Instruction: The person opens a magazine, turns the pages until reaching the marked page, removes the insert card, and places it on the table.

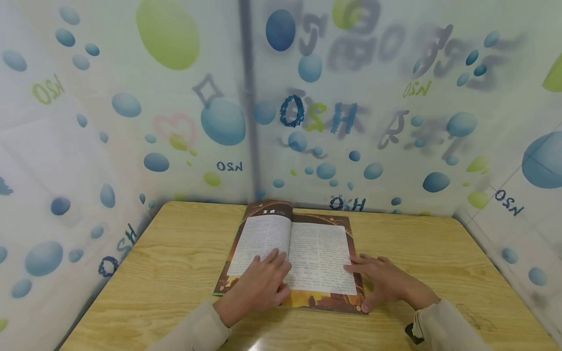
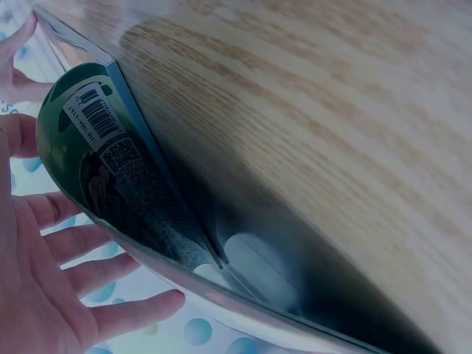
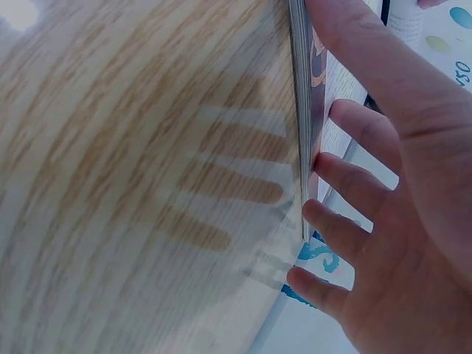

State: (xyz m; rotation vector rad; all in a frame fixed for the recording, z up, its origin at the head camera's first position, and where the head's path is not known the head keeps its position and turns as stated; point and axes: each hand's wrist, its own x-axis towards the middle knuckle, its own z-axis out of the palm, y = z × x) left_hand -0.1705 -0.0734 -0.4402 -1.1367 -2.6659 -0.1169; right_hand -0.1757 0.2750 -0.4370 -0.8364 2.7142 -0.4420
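Observation:
An open magazine (image 1: 325, 258) with brown-bordered pages of printed text lies on the wooden table. My left hand (image 1: 262, 280) rests on its left page near the fold, fingers stretched toward the top. In the left wrist view that side bows up off the table, baring a green cover (image 2: 63, 140) with a barcode (image 2: 94, 112) underneath; the left fingers (image 2: 88, 240) spread along it. At the right edge is my right hand (image 1: 386, 280), its fingertips over the page margin and its thumb by the lower corner. The right wrist view shows those fingers (image 3: 354, 177) extended beside the stacked page edges (image 3: 301, 96).
The wooden table (image 1: 175, 253) reaches back to a pale curtain (image 1: 377, 97) printed with blue and green bubbles, which also hangs along both sides. A dark object (image 1: 413, 334) shows at the right sleeve cuff.

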